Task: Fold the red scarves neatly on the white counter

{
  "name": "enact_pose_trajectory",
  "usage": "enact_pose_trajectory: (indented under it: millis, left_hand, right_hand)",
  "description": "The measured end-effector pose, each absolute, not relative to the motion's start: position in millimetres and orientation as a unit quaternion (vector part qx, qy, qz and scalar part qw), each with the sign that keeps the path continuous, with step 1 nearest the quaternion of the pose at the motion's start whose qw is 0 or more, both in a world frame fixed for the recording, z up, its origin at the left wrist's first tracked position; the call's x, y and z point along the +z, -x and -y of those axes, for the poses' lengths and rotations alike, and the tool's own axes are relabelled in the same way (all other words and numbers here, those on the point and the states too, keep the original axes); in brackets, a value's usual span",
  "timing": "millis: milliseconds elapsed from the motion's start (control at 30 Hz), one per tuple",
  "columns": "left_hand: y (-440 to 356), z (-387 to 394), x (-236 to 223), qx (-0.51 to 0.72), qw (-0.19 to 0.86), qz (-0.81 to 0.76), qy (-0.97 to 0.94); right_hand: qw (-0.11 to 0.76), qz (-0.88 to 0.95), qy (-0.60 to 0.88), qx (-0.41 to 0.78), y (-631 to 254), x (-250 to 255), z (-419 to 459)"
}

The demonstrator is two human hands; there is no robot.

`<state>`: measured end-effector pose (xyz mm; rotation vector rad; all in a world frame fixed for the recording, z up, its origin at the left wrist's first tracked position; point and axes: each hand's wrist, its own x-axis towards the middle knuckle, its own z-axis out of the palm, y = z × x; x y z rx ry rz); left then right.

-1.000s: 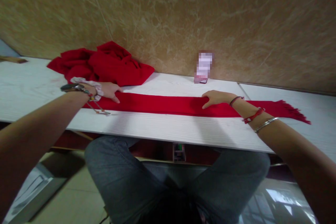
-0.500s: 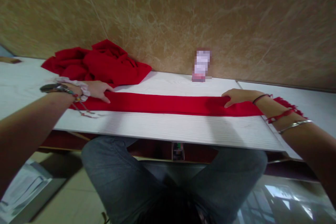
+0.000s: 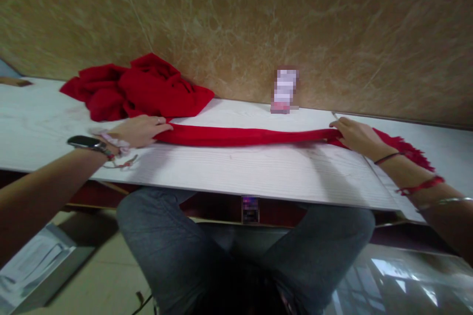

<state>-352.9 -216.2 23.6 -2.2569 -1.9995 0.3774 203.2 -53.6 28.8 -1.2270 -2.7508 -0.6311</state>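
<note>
A long red scarf (image 3: 244,136) stretches across the white table (image 3: 236,177), now bunched into a narrow band and slightly raised. My left hand (image 3: 138,130) grips its left end, fingers closed around the cloth. My right hand (image 3: 356,135) pinches the scarf near its right end, where the fringe (image 3: 414,152) spreads on the table. My left wrist carries a watch and a scrunchie. Bracelets circle my right wrist.
A heap of red cloth (image 3: 136,86) lies at the back left against the tan marbled wall (image 3: 236,24). A small blurred pink-white object (image 3: 284,91) stands by the wall. My knees in grey trousers (image 3: 244,246) sit under the table edge.
The scarf lay flat under both palms; now both hands have closed on it and gathered it into a narrow band. My right hand slid further right toward the fringe.
</note>
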Motion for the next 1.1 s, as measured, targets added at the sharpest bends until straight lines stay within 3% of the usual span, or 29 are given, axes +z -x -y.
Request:
enact_pose_trajectory:
  millis: [167, 367, 500, 667, 767, 933, 1100]
  left_hand:
    - [359, 238, 13, 0.147, 0.120, 0.596, 0.780]
    - [373, 243, 12, 0.181, 0.140, 0.637, 0.736]
    - [379, 241, 9, 0.171, 0.117, 0.671, 0.712]
    - [370, 219, 24, 0.243, 0.038, 0.676, 0.694]
    - [335, 195, 28, 0.221, 0.019, 0.649, 0.728]
    - [258, 173, 3, 0.077, 0.023, 0.588, 0.805]
    - [259, 181, -20, 0.067, 0.004, 0.590, 0.805]
  right_hand:
    - [-0.007, 0.907, 0.362, -0.215, -219, -1, 60]
    - [-0.072, 0.892, 0.380, -0.233, -238, 3, 46]
    - [-0.063, 0.876, 0.431, -0.207, -249, 9, 39]
    - [-0.112, 0.837, 0.497, -0.199, -242, 27, 37]
    - [-0.056, 0.827, 0.488, -0.274, -230, 45, 37]
    - [0.097, 0.800, 0.454, -0.380, -223, 59, 39]
    - [0.091, 0.857, 0.436, -0.260, -249, 14, 43]
